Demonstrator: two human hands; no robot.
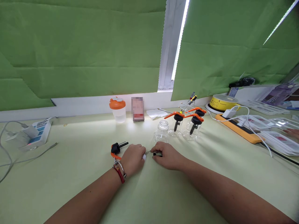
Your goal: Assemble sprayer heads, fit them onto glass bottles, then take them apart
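A thin metal spring (148, 152) stretches between my two hands, low over the table. My left hand (133, 158) is closed at the spring's left end, with a small white piece (144, 157) showing at the thumb. Fingers pinched, my right hand (168, 156) has a small black part (158, 154) between thumb and fingers, at the spring's right end. Whether the spring enters that part is hidden. Left of my left hand lies a black stopper with an orange lever (116, 148). An open clear glass bottle (161, 133) stands just beyond my right hand.
Several glass bottles with orange-levered black tops (196, 123) stand behind my right hand. At the back are an orange-lidded shaker cup (118, 110) and a small box (137, 109). Power strips with cables (240, 127) lie right and left (38, 133). Another person's hand (293, 133) shows far right.
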